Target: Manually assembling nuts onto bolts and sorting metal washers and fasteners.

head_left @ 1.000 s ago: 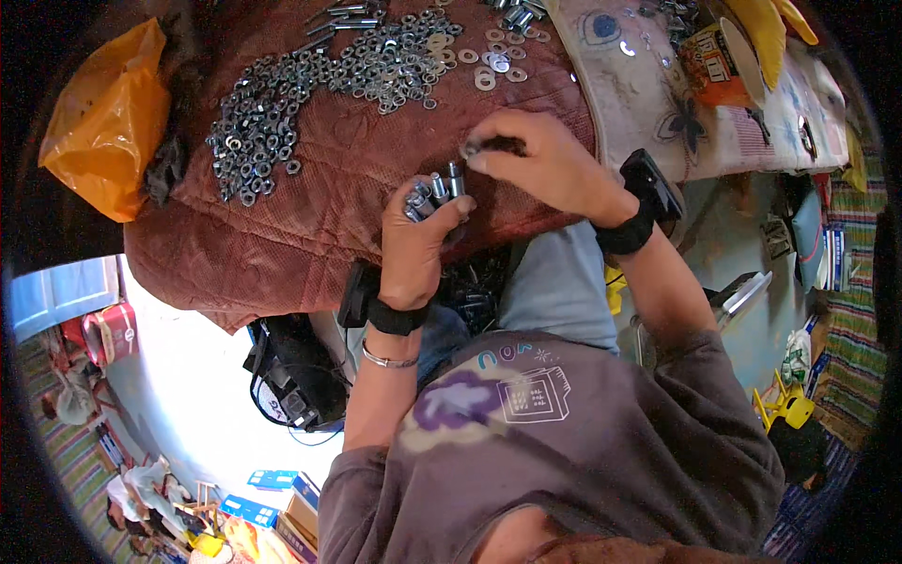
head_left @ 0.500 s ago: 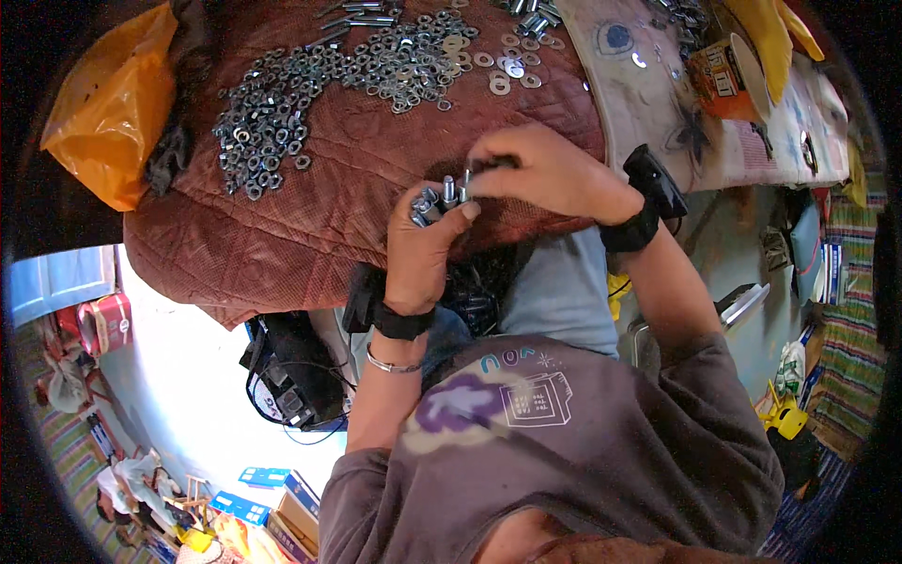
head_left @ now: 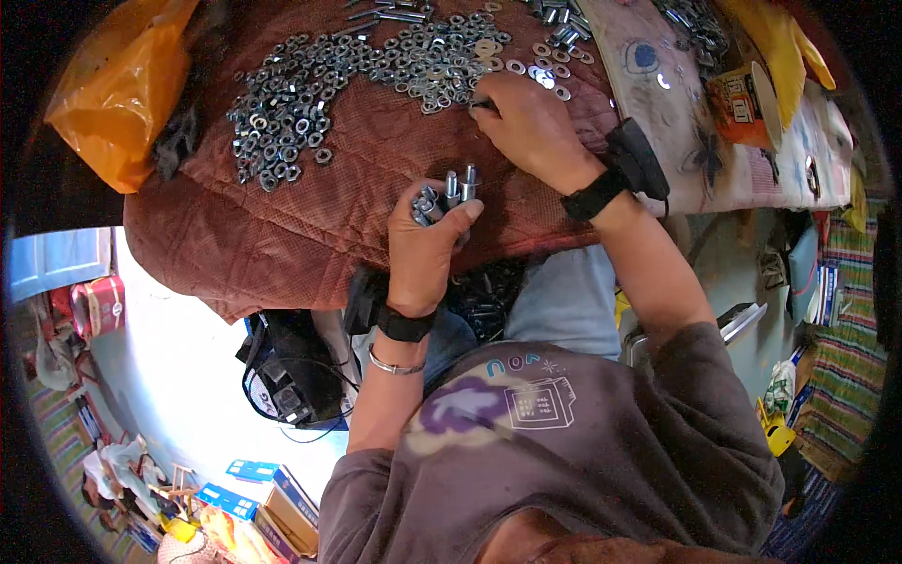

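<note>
My left hand (head_left: 421, 246) is closed around several silver anchor bolts (head_left: 453, 191), their threaded ends pointing up past my thumb. Above the cloth's right half, my right hand (head_left: 532, 124) has its fingers drawn together at the near edge of the hardware. What those fingertips hold, if anything, is hidden; a small dark patch shows at them. A wide heap of hex nuts (head_left: 303, 105) spreads over the brown quilted cloth (head_left: 357, 179). Flat washers (head_left: 540, 73) lie scattered just beyond my right hand.
More bolts (head_left: 402, 14) and metal sleeves (head_left: 562, 23) lie along the far side. An orange plastic bag (head_left: 122, 103) is at far left. A paper cup (head_left: 747, 103) lies on the pale cloth at right, near a yellow item (head_left: 799, 47). Dark hardware fills a container below my left hand.
My right hand has moved away from the bolts in my left hand, up and forward to the washers and nuts. My left hand stays in place with its bolts.
</note>
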A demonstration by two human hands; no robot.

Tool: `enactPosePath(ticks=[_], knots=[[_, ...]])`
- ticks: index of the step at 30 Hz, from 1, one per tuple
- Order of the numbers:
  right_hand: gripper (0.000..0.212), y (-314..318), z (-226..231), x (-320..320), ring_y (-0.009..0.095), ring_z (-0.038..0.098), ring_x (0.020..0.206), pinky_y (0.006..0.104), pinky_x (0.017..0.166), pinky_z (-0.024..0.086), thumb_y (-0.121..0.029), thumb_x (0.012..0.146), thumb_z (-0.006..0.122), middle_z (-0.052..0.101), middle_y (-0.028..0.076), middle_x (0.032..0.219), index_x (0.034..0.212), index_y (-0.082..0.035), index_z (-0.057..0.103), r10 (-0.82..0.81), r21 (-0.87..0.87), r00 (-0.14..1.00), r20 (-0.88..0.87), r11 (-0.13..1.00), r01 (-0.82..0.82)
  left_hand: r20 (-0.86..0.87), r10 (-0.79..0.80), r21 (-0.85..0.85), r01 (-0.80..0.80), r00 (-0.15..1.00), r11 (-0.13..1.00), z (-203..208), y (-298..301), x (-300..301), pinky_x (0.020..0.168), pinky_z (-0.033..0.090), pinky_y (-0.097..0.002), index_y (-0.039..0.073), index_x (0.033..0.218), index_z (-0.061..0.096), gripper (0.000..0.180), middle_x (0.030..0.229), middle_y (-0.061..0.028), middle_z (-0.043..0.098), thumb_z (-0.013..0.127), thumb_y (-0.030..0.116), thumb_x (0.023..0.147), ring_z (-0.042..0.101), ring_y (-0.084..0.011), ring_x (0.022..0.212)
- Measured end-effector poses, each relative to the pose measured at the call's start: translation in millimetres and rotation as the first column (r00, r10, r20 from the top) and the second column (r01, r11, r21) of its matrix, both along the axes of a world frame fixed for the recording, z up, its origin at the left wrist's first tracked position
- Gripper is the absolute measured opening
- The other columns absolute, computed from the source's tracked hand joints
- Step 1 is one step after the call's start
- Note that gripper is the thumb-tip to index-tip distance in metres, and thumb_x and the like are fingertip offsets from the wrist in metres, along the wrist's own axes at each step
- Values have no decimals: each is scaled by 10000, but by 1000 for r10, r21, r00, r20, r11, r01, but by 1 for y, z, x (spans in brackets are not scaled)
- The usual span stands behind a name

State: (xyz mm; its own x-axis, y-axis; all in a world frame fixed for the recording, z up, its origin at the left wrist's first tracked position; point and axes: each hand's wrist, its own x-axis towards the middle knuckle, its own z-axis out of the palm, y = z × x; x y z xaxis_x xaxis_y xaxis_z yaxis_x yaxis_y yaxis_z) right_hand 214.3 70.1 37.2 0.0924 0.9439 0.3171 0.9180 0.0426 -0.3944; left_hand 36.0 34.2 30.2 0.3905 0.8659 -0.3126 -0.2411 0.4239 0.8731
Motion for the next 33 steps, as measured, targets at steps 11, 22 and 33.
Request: enactPosePath(ticks=[11,22,33], knots=[[232,-33,28,-13,208,588,668,322,619,451,-201,761,636,620,150,729,827,20,611,214,-152,745,-632,908,-390,-119,27,151,-9,993,988,2,3,-9,515,354,-173,59,853,552,204,686,69,500,715,45,730,425,-18,586],[171,0,36,-47,93,524,648,258,591,428,-129,836,580,575,41,739,914,23,579,187,-232,630,-754,821,-522,10,94,51,-94,996,994,-2,5,-41,494,355,-177,70,834,549,199,691,60,512,705,13,724,433,-15,572],[268,57,6,-111,334,583,776,381,660,455,-206,773,629,606,158,840,972,-31,595,399,-23,914,-71,915,-402,5,242,-15,-241,970,970,-5,7,-71,462,340,-181,58,837,538,189,661,54,501,693,18,738,425,-21,526]])
